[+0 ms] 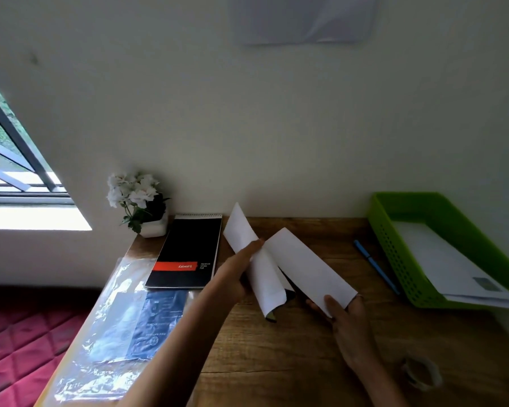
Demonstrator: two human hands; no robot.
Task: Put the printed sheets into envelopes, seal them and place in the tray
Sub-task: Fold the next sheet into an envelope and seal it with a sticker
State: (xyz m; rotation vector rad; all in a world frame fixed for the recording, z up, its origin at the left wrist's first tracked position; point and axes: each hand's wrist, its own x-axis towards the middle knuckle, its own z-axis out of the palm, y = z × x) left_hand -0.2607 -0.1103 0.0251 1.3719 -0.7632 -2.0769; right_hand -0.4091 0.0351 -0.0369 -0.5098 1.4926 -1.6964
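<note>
From the head camera, the left hand [235, 274] grips a white envelope [256, 259] held above the wooden worktop [276, 362], flap raised. The right hand [343, 314] pinches the near end of a folded white sheet [306, 268] just beside the envelope. At the right, a green tray [394, 259] holds white envelopes.
</note>
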